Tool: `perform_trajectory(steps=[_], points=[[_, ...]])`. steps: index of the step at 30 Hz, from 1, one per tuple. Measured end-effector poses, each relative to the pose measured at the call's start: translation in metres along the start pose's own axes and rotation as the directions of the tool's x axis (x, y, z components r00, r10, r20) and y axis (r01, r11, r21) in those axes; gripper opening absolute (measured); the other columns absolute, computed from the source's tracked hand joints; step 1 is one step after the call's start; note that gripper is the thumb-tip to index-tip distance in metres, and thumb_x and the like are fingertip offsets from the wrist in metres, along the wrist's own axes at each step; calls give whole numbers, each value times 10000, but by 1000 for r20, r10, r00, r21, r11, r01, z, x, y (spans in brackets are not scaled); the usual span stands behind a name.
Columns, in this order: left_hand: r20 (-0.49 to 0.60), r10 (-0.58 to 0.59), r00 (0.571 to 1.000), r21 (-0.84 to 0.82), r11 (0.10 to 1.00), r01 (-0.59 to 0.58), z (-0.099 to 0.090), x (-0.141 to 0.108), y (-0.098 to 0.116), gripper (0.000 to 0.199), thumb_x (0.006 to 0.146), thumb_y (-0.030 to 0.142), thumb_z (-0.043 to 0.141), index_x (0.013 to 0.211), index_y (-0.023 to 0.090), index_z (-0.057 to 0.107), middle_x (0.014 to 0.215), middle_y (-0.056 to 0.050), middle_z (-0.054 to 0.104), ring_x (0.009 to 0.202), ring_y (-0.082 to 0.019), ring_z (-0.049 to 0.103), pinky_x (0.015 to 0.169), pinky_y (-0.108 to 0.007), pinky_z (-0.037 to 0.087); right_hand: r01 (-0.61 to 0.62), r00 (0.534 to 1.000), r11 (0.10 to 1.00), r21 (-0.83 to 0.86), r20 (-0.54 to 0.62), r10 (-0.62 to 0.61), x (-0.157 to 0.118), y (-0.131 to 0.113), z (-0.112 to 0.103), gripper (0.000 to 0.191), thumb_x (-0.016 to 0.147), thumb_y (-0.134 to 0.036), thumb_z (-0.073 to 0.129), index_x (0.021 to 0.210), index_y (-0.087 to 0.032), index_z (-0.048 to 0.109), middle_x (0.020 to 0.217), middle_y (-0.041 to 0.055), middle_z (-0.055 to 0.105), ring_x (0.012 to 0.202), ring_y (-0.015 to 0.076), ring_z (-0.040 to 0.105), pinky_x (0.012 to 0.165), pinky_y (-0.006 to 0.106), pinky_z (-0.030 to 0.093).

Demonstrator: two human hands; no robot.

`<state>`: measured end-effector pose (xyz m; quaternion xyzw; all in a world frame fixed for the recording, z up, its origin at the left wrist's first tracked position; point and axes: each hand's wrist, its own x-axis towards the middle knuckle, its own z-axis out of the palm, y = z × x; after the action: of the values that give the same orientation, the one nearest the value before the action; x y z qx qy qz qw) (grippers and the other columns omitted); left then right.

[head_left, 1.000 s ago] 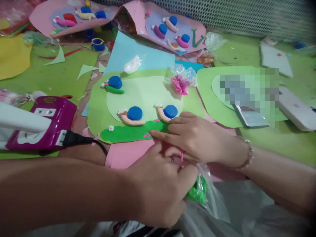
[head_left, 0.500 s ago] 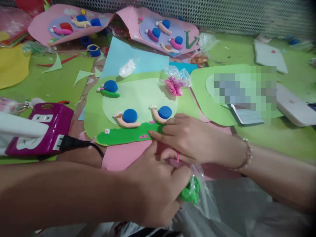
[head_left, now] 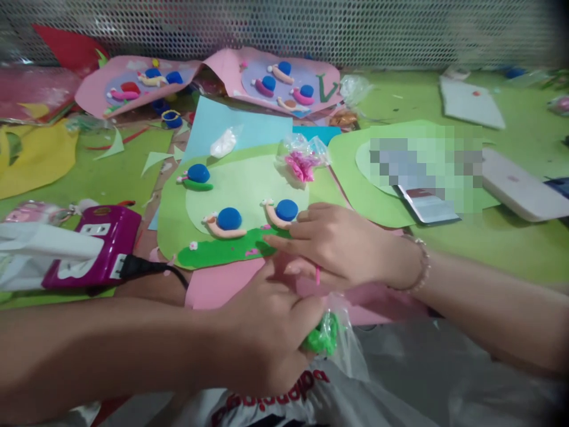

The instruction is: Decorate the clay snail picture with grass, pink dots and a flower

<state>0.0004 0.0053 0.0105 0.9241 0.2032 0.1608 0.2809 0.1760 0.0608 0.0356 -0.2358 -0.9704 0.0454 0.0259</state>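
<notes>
My left hand (head_left: 271,332) is closed around a plastic bag of green clay (head_left: 323,333), low in the view near the table's front edge. Just above it, my right hand (head_left: 333,246) lies over the right end of a dark green clay strip (head_left: 217,250), its index finger extended onto the strip and its fingers spread. The strip runs along the bottom of a green paper sheet (head_left: 171,219). Three clay snails with blue shells, one of them the upper left snail (head_left: 198,175), rest on this sheet. Pink clay bits and a small flower dot the strip.
Bags of pink clay (head_left: 301,165) and white clay (head_left: 223,142) lie at the sheet's top. A purple power strip (head_left: 127,234) is at left, a phone (head_left: 429,204) and white device (head_left: 515,181) at right. Pink sheets with snails (head_left: 222,68) stand behind, before a perforated metal panel (head_left: 400,35).
The camera view has shifted, so more of the metal panel shows. My hands keep nearly the same places on the sheet and bag, and the right index finger still touches the green strip.
</notes>
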Motion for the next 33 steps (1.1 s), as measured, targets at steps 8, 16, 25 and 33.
perform_trajectory(steps=[8,16,25,33], points=[[-26,7,1000,-7,1000,-7,2,-1,-1,61,697,205,434,672,193,380,535,24,408,535,-146,383,741,-361,366,21,995,995,96,96,-30,5,3,2,488,961,-390,200,1035,-152,620,668,44,583,610,137,430,589,288,242],[80,-92,993,-1,996,92,-5,3,2,69,687,230,433,651,192,389,550,2,452,554,-167,429,714,-386,396,28,999,996,88,14,-29,3,5,3,486,960,-374,210,943,-162,647,663,45,570,610,134,433,595,292,282],[-88,-503,860,-554,742,378,-1,2,-12,267,912,435,360,972,185,430,745,-10,555,654,-135,526,584,-269,434,149,933,882,446,-358,24,-9,13,-14,461,929,-490,318,1007,-109,566,808,71,574,722,116,521,657,251,418],[-150,-366,919,-509,825,246,-1,5,-11,326,892,433,426,1111,192,416,964,-67,584,865,-179,570,726,-342,490,200,860,931,305,-509,-17,-10,13,-5,276,934,-351,384,886,-123,533,689,21,514,631,91,465,594,207,394]])
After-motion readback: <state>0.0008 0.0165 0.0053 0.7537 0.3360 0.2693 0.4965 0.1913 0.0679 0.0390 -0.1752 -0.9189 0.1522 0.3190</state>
